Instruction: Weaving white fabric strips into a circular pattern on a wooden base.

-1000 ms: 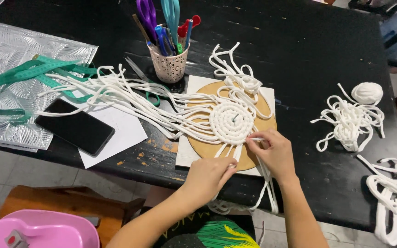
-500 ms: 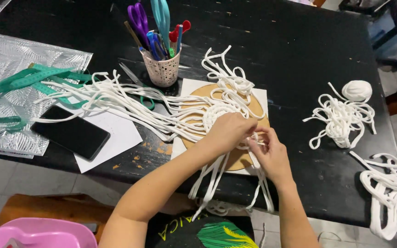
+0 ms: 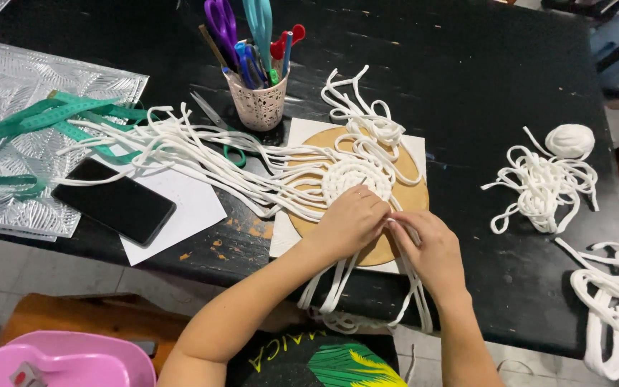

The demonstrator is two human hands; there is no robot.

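The white cord lies coiled on the round board at the near table edge, loose ends fanning left. My left hand presses closed on the coil's near edge; my right hand pinches strands beside it, fingertips touching. A cup of scissors stands behind, a phone left.

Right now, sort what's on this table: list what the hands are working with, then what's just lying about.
In use: left hand, right hand, white cords, woven coil, round board.

Lying about: phone, scissors cup, green tape, cord ball, foil sheet.
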